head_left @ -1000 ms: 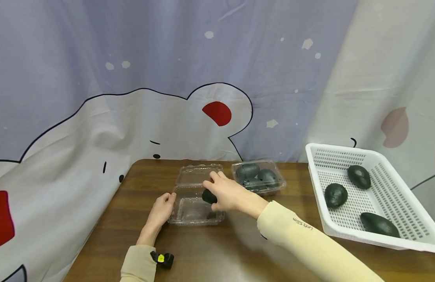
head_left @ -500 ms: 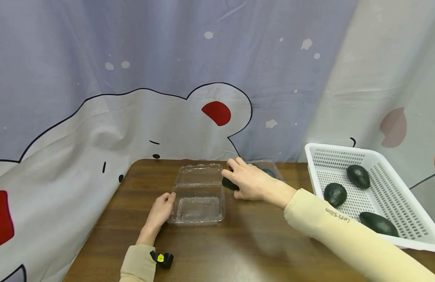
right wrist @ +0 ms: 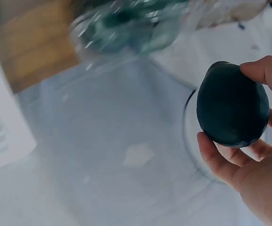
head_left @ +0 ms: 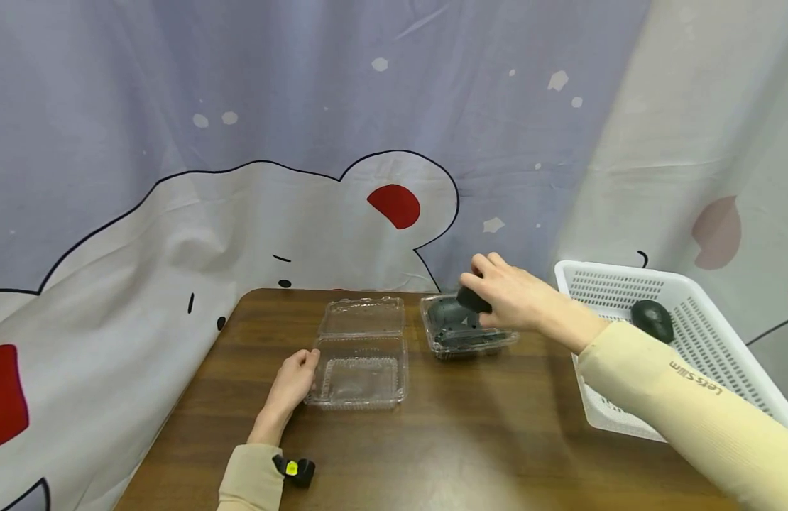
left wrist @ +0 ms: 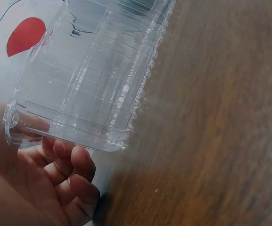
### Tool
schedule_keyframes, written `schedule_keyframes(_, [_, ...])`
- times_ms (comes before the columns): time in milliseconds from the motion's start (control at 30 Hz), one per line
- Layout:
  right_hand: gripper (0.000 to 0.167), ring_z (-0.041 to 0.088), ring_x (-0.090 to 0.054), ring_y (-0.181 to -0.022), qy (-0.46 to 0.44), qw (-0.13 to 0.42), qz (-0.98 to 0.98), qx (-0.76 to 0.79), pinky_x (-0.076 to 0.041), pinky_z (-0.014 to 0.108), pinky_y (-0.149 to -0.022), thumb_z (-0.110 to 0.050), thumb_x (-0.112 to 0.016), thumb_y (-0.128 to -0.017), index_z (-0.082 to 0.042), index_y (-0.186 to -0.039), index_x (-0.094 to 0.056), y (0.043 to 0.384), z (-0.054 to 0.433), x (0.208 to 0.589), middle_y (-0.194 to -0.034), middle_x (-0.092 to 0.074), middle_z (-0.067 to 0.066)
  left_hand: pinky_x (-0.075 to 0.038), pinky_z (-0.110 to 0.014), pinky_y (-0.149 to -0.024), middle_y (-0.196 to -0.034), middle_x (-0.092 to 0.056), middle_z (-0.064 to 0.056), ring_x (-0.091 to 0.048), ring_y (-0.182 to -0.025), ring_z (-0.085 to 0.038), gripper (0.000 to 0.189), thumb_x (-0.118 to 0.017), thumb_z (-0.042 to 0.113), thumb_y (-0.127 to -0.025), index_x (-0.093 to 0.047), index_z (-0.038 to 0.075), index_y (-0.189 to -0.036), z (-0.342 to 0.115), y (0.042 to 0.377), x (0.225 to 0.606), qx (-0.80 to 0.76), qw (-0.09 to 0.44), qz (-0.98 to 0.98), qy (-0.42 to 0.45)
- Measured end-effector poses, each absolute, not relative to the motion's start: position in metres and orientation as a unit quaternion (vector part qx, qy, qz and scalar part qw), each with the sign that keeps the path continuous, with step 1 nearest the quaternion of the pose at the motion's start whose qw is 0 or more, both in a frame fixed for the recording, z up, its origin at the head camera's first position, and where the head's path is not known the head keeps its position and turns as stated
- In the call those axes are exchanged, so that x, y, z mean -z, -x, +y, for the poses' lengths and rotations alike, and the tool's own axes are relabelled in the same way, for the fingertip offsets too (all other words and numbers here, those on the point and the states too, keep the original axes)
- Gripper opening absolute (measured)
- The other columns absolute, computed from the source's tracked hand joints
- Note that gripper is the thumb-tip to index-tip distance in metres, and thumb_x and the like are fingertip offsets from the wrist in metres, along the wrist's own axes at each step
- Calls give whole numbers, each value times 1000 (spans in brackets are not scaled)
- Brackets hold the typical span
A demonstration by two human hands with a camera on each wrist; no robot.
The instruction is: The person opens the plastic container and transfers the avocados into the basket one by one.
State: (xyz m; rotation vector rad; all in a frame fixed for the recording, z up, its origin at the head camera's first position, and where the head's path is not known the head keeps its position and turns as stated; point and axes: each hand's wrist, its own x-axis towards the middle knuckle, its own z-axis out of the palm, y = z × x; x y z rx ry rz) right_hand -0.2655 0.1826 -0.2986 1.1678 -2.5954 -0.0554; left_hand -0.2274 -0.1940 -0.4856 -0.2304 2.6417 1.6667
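Note:
My right hand (head_left: 512, 294) holds a dark green avocado (right wrist: 232, 106) between thumb and fingers. In the head view, it hangs in front of the right part of a closed clear plastic clamshell box (head_left: 435, 344) with several avocados (head_left: 446, 314) inside. My left hand (head_left: 293, 380) grips the left side of an open clear plastic clamshell box (head_left: 362, 383), whose lid (head_left: 362, 317) lies folded back. In the left wrist view, the thumb shows through the clear wall (left wrist: 65, 94) and the fingers (left wrist: 81, 162) curl below the rim.
A white slotted basket (head_left: 688, 294) stands at the right of the wooden table (head_left: 432, 447). One avocado (head_left: 652, 321) shows in it, while my right sleeve covers part of it. A patterned curtain (head_left: 304, 92) hangs behind the table.
My right hand has carried the avocado from over the open box to the right and up, to the closed box. My left hand has stayed on the open box.

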Motion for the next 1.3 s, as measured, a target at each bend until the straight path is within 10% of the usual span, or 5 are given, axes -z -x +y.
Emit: schedule_keyframes(1300, [55, 60, -36, -100, -105, 116, -984, -79, -36, 68, -75, -15, -79, -75, 5, -117, -49, 279, 435, 310, -114, -36, 39, -45, -33, -66, -63, -43, -4, -51, -63, -23, 38, -40, 35, -106, -45, 5, -82, -195, 225, 484, -537, 10, 841, 70])
